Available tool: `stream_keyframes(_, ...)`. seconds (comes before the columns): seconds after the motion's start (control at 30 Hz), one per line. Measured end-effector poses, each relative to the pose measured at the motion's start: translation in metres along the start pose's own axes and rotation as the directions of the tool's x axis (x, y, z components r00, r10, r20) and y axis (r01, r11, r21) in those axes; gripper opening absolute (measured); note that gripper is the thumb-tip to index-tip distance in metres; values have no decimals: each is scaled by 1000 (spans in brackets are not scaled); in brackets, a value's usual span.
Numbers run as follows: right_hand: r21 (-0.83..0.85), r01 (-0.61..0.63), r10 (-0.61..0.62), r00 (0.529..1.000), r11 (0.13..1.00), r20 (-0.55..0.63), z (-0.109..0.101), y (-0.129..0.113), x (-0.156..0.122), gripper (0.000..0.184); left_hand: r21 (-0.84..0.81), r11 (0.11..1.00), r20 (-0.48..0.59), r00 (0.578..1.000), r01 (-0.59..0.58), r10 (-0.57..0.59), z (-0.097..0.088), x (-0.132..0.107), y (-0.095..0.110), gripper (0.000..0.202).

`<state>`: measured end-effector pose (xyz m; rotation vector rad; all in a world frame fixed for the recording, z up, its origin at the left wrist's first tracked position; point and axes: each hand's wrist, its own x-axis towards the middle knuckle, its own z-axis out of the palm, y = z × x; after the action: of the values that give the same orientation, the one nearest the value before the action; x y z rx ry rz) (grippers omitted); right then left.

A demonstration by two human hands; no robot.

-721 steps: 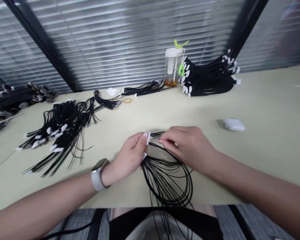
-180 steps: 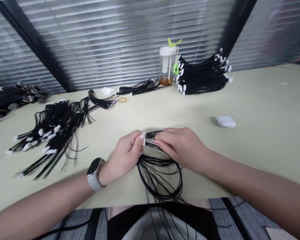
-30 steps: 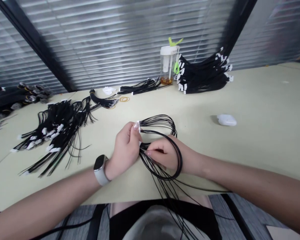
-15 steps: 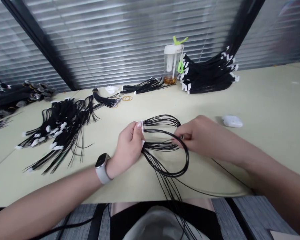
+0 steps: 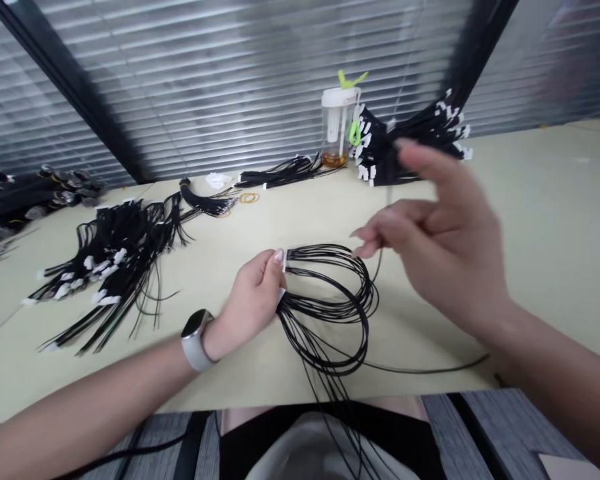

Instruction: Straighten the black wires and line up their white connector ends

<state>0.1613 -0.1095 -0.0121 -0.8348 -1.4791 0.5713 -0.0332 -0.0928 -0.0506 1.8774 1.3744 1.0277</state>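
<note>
My left hand (image 5: 255,290) is closed, thumb on top, on the white connectors (image 5: 285,259) of a black wire harness (image 5: 325,307). Its thin wires fan out to the right in loops, and several loose ends hang over the table's front edge. My right hand (image 5: 445,247) is raised to the right of the loops, slightly blurred, index finger stretched out and the other fingers partly bent and apart. A thin wire (image 5: 379,265) rises from the loops behind those fingers; whether it touches them I cannot tell.
Loose black harnesses (image 5: 125,247) with white connectors lie on the left of the pale table (image 5: 545,220). A thick pile of cables (image 5: 380,147) and a lidded drink bottle (image 5: 334,127) stand by the blinds. Rubber bands (image 5: 249,198) and a crumpled white scrap (image 5: 218,180) lie near the back.
My right hand has left the loops, lifting up and to the right with its fingers spreading. The loops have sagged slightly toward me. My left hand keeps its hold on the connectors.
</note>
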Motion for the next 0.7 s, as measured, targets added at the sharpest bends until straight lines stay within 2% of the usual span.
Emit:
stream_keyframes(0.03, -41, -57, 61, 993, 998, 101, 1, 1, -1, 35, -11, 1000, 9, 1000, -4, 4, 0, 0, 0, 39)
stream_keyframes(0.1, -170, -121, 164, 949, 978, 268, 4, 3, -4, 20, -30, 999, 17, 1000, -11, 11, -1, -2, -1, 38)
stream_keyframes(0.2, -365, -78, 228, 894, 928, 386, 7, 5, -6, 11, -28, 999, 20, 1000, -19, 20, -2, -3, -1, 37)
stream_keyframes(0.4, -501, 145, 119, 881, 853, 458, 13, 7, -9, 15, -34, 999, 28, 1000, -9, 10, -2, -3, 2, 39)
stream_keyframes(0.7, -541, 217, 102, 861, 813, 498, 19, 14, -10, 17, -11, 999, 65, 997, -31, 31, -2, -4, 0, 39)
